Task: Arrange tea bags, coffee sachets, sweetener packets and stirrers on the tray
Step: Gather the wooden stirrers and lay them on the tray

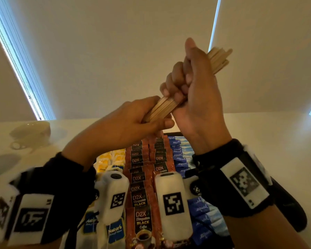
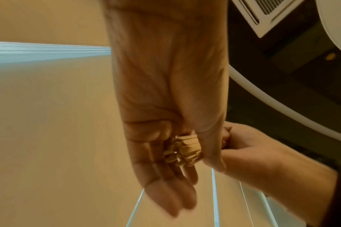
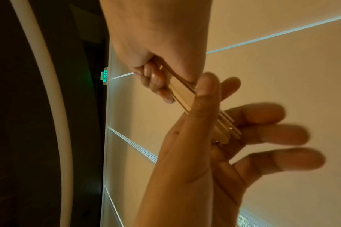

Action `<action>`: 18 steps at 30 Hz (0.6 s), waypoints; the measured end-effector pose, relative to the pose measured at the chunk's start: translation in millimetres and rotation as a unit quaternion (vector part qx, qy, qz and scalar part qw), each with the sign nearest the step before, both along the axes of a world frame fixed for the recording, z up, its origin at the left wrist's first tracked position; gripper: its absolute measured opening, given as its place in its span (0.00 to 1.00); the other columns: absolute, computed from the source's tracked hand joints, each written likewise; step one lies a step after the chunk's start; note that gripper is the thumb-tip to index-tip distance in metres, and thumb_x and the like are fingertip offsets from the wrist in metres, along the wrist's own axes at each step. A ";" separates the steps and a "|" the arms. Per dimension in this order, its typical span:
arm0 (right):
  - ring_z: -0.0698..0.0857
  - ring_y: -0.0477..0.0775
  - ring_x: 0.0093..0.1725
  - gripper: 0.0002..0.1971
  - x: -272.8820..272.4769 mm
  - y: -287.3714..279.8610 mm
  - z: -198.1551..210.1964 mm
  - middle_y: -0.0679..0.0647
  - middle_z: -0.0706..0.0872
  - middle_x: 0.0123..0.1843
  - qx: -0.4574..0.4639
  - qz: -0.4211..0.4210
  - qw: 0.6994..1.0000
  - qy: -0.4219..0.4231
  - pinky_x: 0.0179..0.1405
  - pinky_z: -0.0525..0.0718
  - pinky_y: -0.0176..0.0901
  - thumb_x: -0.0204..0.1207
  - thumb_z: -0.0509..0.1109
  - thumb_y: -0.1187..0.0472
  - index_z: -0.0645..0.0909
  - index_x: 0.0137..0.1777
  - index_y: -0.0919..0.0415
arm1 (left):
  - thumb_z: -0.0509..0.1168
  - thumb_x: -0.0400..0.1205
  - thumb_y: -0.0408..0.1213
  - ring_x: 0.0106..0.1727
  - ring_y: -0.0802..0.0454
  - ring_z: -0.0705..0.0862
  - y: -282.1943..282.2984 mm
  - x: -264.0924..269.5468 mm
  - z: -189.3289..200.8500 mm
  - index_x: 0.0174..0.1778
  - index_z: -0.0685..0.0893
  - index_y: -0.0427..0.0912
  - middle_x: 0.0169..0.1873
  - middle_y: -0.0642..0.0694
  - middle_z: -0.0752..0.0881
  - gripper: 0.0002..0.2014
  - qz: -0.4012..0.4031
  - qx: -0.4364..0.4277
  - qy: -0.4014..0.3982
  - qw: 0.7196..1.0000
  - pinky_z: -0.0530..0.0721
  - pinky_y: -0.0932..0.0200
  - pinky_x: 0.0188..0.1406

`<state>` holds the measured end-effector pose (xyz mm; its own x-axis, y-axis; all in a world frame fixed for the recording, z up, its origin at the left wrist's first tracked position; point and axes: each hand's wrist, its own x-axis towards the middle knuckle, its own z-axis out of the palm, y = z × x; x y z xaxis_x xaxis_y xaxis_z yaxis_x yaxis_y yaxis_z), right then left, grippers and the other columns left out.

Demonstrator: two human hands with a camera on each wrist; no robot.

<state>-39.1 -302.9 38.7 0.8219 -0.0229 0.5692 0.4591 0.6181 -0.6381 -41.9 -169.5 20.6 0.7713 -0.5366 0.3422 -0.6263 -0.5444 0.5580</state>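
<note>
1. both hands are raised above the tray (image 1: 174,134), sharing one bundle of wooden stirrers (image 1: 162,107). none of the bundle touches the tray.
2. right hand (image 1: 192,83): a closed fist wrapped round the middle of the bundle, thumb up. stirrer tips stick out past the fist toward the upper right. the right wrist view shows its fingers (image 3: 156,81) curled tight over the sticks.
3. left hand (image 1: 129,123): holds the lower end of the bundle, with the thumb (image 3: 204,95) laid across the sticks and pinching them against the fingers. the other fingers are fairly straight and spread under the stick ends.
4. the left wrist view shows the cut ends of the stirrers (image 2: 183,150) uneven, sitting between thumb base and fingers.
5. the bundle is tilted, with the low end at the left hand and the high end beyond the right hand.
6. coffee sachets (image 1: 142,218), red-brown and marked d2x black coffee, lie overlapped in two columns down the middle of the tray.
7. tea bags (image 1: 115,230) with blue labels run along the tray's left side, with yellow ones further toward the far edge. they are partly hidden by the left wrist camera (image 1: 115,193).
8. blue sweetener packets (image 1: 180,155) marked equal run along the tray's right side, overlapped and partly hidden behind the right wrist.
9. the tray sits on a white table (image 1: 258,132). a white cup on a saucer (image 1: 32,131) stands near the table's far left edge, well apart from the tray.
</note>
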 end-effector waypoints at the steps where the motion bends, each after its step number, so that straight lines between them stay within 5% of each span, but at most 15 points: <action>1: 0.62 0.47 0.17 0.25 0.6 1.4 -0.9 0.47 0.64 0.16 0.002 0.005 1.000 0.003 0.26 0.72 0.42 0.84 0.58 0.59 0.64 0.22 0.57 | 0.63 0.73 0.65 0.30 0.60 0.88 0.1 0.0 1.6 0.48 0.77 0.54 0.34 0.57 0.88 0.19 -0.001 -0.025 0.015 1.000 0.87 0.62 0.29; 4: 0.64 0.47 0.18 0.25 1.4 5.5 -3.2 0.48 0.64 0.17 0.000 0.017 1.000 0.015 0.30 0.75 0.43 0.84 0.58 0.57 0.63 0.23 0.58 | 0.59 0.72 0.59 0.23 0.65 0.80 1.8 -2.7 2.1 0.45 0.76 0.55 0.26 0.59 0.84 0.14 -0.001 -0.021 0.008 1.000 0.76 0.73 0.23; 12: 0.85 0.50 0.29 0.18 16.4 -17.0 -5.2 0.51 0.76 0.20 -0.006 0.091 0.984 0.154 0.45 0.87 0.46 0.80 0.64 0.59 0.74 0.27 0.60 | 0.53 0.85 0.50 0.27 0.61 0.76 19.0 7.3 -3.5 0.43 0.68 0.54 0.31 0.52 0.77 0.08 0.075 0.120 -0.011 0.990 0.75 0.67 0.27; 16: 0.88 0.52 0.36 0.15 17.2 -30.8 -1.9 0.52 0.79 0.23 -0.055 0.039 0.979 0.193 0.50 0.87 0.50 0.81 0.63 0.58 0.76 0.32 0.59 | 0.51 0.86 0.50 0.31 0.59 0.77 26.6 11.0 -3.9 0.53 0.69 0.48 0.35 0.55 0.76 0.10 0.115 0.193 -0.014 0.974 0.72 0.69 0.28; 18: 0.89 0.51 0.38 0.15 18.8 -24.3 -6.0 0.52 0.85 0.28 -0.179 -0.066 0.962 0.196 0.47 0.87 0.46 0.82 0.61 0.56 0.79 0.35 0.59 | 0.51 0.86 0.50 0.33 0.59 0.77 24.6 10.9 -3.7 0.57 0.69 0.47 0.36 0.56 0.76 0.12 0.121 0.216 -0.024 0.969 0.73 0.68 0.29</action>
<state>-20.4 -327.3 32.7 0.9783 -0.0021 0.2071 0.1994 0.2793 -0.9393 -31.0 -144.9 16.9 0.8811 -0.4434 0.1645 -0.4709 -0.8546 0.2188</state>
